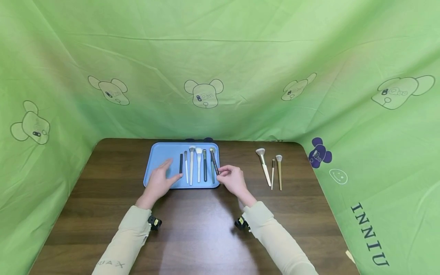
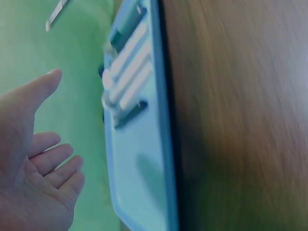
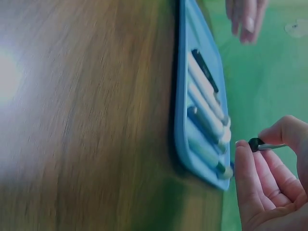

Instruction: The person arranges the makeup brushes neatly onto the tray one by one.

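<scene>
My right hand [image 1: 233, 180] pinches a dark-handled makeup brush [image 1: 214, 161] by its handle end, at the right edge of the blue tray [image 1: 167, 150]. The right wrist view shows the dark end of that brush [image 3: 255, 144] between thumb and fingertips. Over the tray's left part is my left hand [image 1: 159, 185], fingers spread and holding nothing. Its thumb is near a short black stick-like brush [image 1: 181, 163]; touching or apart, I cannot tell. Side by side in the tray lie white-handled brushes [image 1: 199, 166], a dark brush [image 1: 205, 166] and a green-handled one [image 1: 212, 173].
To the right on the brown wooden table [image 1: 206, 229] lie a large white-handled brush [image 1: 264, 166], a thin brush [image 1: 273, 173] and a tan-handled brush [image 1: 279, 172]. Green printed cloth [image 1: 240, 57] hangs behind and along both sides of the table.
</scene>
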`<state>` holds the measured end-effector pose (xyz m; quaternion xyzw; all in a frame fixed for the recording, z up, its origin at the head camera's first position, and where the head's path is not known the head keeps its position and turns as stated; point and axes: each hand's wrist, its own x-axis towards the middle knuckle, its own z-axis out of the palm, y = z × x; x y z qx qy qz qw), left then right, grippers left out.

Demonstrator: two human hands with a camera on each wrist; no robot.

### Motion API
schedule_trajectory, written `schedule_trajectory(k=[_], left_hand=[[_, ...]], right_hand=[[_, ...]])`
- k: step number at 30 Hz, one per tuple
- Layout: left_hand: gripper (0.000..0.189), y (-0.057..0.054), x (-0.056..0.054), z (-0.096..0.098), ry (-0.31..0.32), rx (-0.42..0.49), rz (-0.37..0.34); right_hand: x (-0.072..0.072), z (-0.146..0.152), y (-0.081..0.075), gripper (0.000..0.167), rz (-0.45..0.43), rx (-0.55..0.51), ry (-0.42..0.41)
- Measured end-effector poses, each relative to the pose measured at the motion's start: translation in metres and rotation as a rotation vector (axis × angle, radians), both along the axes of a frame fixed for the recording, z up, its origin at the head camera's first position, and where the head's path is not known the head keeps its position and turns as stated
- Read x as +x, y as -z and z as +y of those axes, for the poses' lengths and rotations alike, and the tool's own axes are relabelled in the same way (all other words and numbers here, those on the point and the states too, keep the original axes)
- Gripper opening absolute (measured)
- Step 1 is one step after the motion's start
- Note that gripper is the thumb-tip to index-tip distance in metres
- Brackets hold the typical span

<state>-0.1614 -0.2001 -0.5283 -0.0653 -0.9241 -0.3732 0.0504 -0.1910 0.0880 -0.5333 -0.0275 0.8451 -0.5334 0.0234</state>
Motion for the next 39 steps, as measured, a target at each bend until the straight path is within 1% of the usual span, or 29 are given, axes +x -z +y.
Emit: schedule_trajectory(k=[5, 8, 13, 16, 19, 23, 26, 30, 35, 39], left_hand=[[0.073, -0.008, 0.000, 0.027, 0.027, 0.078, -0.009], [0.067, -0.012, 0.000, 0.039, 0.035, 0.113, 0.002], [0.051, -0.012, -0.001, 0.053, 0.030, 0.183, 0.033], [0.043, -0.010, -0.002, 0.059, 0.006, 0.236, 0.046], [0.038, -0.006, -0.003, 0.063, -0.041, 0.273, 0.057], [0.037, -0.005, -0.004, 0.066, -0.115, 0.305, 0.062], [0.036, -0.005, -0.004, 0.066, -0.151, 0.323, 0.071], [0.033, -0.005, -0.004, 0.066, -0.171, 0.333, 0.089], [0.034, -0.004, -0.004, 0.063, -0.186, 0.332, 0.086], [0.035, -0.003, -0.004, 0.058, -0.200, 0.330, 0.077]], right_hand=[[0.005, -0.018, -0.001, 0.022, 0.010, 0.007, -0.040], [0.008, -0.028, 0.000, 0.021, 0.019, -0.006, -0.057], [0.015, -0.041, -0.001, 0.019, 0.049, -0.020, -0.072], [0.017, -0.047, 0.000, 0.019, 0.071, -0.025, -0.077], [0.019, -0.052, 0.001, 0.019, 0.075, -0.021, -0.070], [0.022, -0.060, 0.002, 0.020, 0.081, -0.023, -0.056], [0.024, -0.066, 0.003, 0.022, 0.100, -0.034, -0.057], [0.026, -0.071, 0.004, 0.023, 0.112, -0.056, -0.073], [0.026, -0.071, 0.006, 0.029, 0.122, -0.065, -0.116], [0.025, -0.063, 0.010, 0.043, 0.191, 0.000, -0.146]])
